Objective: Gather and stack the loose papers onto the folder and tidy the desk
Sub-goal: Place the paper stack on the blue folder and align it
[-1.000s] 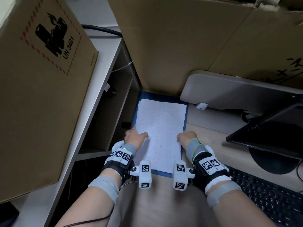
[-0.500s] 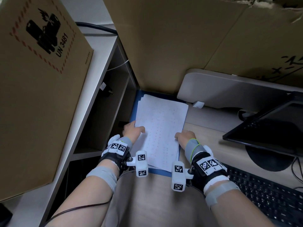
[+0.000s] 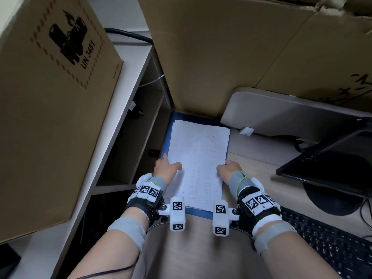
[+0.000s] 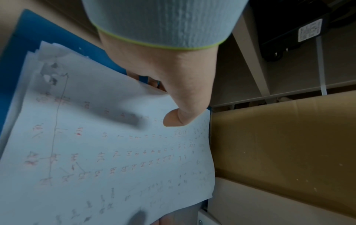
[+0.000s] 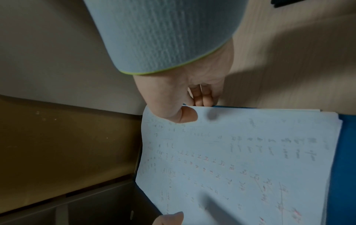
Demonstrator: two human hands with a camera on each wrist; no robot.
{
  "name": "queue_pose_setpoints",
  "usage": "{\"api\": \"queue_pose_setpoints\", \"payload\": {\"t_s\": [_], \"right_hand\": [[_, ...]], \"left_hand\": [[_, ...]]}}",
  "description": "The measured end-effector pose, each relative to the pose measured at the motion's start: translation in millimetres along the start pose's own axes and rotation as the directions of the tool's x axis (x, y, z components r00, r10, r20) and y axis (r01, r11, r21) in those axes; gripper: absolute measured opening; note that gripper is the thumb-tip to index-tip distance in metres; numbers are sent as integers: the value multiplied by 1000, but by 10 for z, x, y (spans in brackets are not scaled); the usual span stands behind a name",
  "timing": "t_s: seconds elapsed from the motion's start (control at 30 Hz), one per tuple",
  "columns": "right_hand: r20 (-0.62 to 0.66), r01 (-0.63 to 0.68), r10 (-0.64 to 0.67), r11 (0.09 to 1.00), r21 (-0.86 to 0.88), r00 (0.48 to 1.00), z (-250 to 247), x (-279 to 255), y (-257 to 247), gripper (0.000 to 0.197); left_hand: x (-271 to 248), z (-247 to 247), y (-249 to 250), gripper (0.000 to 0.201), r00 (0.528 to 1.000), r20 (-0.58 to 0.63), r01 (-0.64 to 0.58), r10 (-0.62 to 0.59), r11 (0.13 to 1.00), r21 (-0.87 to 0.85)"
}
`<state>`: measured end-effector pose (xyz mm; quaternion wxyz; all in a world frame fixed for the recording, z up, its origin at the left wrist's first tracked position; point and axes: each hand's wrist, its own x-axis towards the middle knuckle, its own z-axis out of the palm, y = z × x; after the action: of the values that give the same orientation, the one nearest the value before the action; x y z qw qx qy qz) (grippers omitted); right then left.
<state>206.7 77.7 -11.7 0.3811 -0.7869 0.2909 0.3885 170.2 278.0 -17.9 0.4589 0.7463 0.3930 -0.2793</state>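
Observation:
A stack of white handwritten papers (image 3: pixel 198 162) lies on a blue folder (image 3: pixel 170 129) on the desk, its far end against a cardboard wall. My left hand (image 3: pixel 168 168) pinches the stack's left edge, thumb on top (image 4: pixel 173 118), fingers underneath. My right hand (image 3: pixel 227 169) pinches the right edge the same way, thumb on the top sheet (image 5: pixel 185 115), fingers curled below. The sheets (image 4: pixel 108 152) sit slightly fanned at the near corner; the folder (image 5: pixel 344 167) shows past them.
A large cardboard box (image 3: pixel 50 109) stands on the white shelf unit (image 3: pixel 128 85) to the left. More cardboard (image 3: pixel 221 53) closes the back. A grey monitor riser (image 3: pixel 281 115), a dark monitor (image 3: pixel 330 164) and a black keyboard (image 3: pixel 332 244) lie to the right.
The paper stack has turned slightly clockwise on the folder, its far end swinging right. Both hands keep hold of the side edges.

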Motion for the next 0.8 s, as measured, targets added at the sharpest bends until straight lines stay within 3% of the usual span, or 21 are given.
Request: {"api": "queue_pose_setpoints", "payload": {"t_s": [0.07, 0.13, 0.23, 0.33, 0.4, 0.53, 0.7, 0.8], "right_hand": [[-20, -7, 7, 1000, 11, 1000, -12, -21, 28, 25], [-31, -46, 45, 999, -2, 998, -20, -76, 55, 7], [-17, -124, 123, 991, -47, 992, 0, -114, 153, 9], [-5, -146, 146, 988, -57, 989, 61, -142, 223, 19], [9, -164, 165, 985, -61, 986, 75, -141, 224, 22], [10, -182, 183, 982, -45, 983, 114, -154, 208, 46], [35, -157, 158, 987, -10, 987, 76, -252, 205, 43], [79, -177, 173, 983, 49, 982, 49, -322, 203, 17]], "left_hand": [[-87, 4, 26, 110, 1000, -17, 7, -7, 1000, -18], [-139, -8, 12, 107, 998, -51, 23, -25, 999, -28], [-184, -33, -63, 99, 994, -64, 83, -86, 995, -48], [-188, -21, -167, 80, 992, -67, 98, -104, 992, -85], [-141, -13, -207, 77, 992, -76, 99, -104, 993, -71], [-119, -7, -215, 77, 992, -85, 87, -93, 994, -68], [-162, -10, -230, 77, 994, -81, 74, -80, 994, -76], [-199, -15, -209, 76, 994, -80, 67, -73, 995, -78]]}}
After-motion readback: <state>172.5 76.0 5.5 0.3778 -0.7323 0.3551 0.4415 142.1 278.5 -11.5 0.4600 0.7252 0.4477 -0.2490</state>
